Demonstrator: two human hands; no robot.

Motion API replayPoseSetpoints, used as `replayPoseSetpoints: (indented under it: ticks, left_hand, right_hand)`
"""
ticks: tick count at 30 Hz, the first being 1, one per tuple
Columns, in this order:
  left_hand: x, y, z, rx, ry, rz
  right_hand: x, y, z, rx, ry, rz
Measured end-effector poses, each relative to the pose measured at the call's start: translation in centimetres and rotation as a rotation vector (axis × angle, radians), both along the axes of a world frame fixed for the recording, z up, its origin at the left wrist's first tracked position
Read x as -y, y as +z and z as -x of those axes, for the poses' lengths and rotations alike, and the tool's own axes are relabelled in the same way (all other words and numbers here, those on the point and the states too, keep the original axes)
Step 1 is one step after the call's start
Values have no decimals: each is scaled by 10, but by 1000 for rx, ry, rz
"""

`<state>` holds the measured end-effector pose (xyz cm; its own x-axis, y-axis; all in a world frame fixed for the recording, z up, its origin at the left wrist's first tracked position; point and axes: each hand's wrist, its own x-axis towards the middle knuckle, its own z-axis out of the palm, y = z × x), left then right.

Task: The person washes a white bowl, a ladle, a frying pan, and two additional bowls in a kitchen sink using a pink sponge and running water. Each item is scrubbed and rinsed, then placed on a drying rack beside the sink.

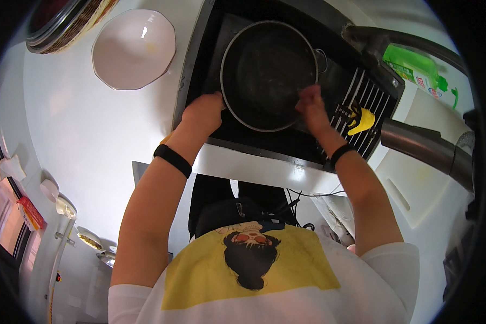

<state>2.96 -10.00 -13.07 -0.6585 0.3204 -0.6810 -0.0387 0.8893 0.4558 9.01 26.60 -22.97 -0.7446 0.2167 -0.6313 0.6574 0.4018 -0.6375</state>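
Note:
A dark round pan [269, 77] with a pale metal rim stands in the black kitchen sink [210, 60]; a small loop handle shows at its right side. My left hand [202, 113] has its fingers closed at the pan's left rim, and how far they grip it is partly hidden. Over the pan's lower right edge, my right hand [311, 103] is blurred; whether something is between its fingers cannot be told. A yellow cloth or sponge [362, 120] lies on the slatted metal rack [364, 93] right of that hand.
A white faceted bowl [133, 48] sits on the white counter at the left. Beyond it is a wicker basket [71, 36]. The dark faucet [421, 148] reaches in from the right, near a green pump bottle [415, 69] and a white cutting board [413, 174].

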Motion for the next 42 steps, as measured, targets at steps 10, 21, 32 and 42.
replayPoseSetpoints:
  ticks: [10,21,32,42]
  left_hand:
    - [1,-6,2,6,-39,-27]
    - [2,-9,2,11,-66,-34]
    - [1,-4,-2,-33,-39,-25]
    - [-4,5,3,4,-72,57]
  right_hand:
    - [85,44,-45,21,282,312]
    - [64,23,-18,-57,797,28]
    - [82,-24,103,-431,499,-233]
    - [128,27,92,-342,969,-339]
